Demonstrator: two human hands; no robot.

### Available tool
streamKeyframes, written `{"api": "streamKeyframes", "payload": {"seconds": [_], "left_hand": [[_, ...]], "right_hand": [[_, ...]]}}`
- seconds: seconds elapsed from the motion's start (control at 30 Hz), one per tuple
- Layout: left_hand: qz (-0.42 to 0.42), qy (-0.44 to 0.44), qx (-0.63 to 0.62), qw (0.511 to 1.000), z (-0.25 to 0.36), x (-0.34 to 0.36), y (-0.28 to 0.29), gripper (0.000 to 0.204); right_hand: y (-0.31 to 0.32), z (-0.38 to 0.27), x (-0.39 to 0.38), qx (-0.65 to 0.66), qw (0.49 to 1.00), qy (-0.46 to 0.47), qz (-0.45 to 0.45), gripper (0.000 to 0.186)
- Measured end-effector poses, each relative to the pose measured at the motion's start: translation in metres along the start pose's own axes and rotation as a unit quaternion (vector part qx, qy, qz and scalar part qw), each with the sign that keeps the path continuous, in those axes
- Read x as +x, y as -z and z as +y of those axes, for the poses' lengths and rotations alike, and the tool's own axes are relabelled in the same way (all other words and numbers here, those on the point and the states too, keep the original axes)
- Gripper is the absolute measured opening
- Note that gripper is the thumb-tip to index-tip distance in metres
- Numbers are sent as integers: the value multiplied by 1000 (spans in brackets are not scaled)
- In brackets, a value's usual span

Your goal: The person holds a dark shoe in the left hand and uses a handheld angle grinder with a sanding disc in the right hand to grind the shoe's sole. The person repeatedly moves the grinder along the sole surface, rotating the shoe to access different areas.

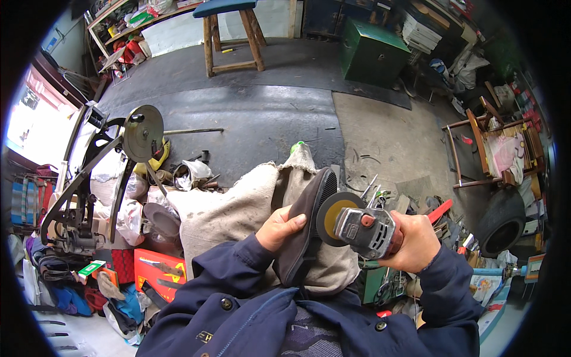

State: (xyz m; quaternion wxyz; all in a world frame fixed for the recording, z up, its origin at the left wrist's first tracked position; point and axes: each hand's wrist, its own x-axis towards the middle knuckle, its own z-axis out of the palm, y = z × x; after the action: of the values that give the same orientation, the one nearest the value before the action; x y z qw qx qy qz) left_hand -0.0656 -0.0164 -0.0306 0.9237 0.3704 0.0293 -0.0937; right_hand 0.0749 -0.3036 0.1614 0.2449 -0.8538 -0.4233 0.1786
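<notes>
My left hand (276, 231) grips a dark shoe (295, 259) by its side, thumb across the upper. The shoe stands on edge over my lap, its ridged black sole facing right. In my right hand (416, 241) is an angle grinder (369, 229), fingers wrapped round its body. Its round disc (328, 219), yellowish in the middle with a dark rim, sits right beside the sole. Whether the disc touches the sole, I cannot tell. Beneath the shoe, a stained beige cloth (226, 214) covers my legs.
To the left stands a hand-cranked sewing machine with a big wheel (143, 134). A red box (159, 275) and piled bags lie below it. Loose tools (386, 285) crowd my right side, near a tyre (502, 223) and a wooden chair (493, 149). Farther off are a stool (232, 9) and green chest (375, 53).
</notes>
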Motion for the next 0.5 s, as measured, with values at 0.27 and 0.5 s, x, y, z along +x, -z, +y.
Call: {"api": "streamKeyframes", "payload": {"seconds": [0.27, 0.5], "left_hand": [[-20, -7, 9, 1000, 2, -1, -1, 50], [-9, -4, 9, 1000, 2, 0, -4, 47]], "right_hand": [[5, 1, 11, -16, 999, -14, -27, 53], [15, 10, 21, 30, 997, -56, -41, 56]]}}
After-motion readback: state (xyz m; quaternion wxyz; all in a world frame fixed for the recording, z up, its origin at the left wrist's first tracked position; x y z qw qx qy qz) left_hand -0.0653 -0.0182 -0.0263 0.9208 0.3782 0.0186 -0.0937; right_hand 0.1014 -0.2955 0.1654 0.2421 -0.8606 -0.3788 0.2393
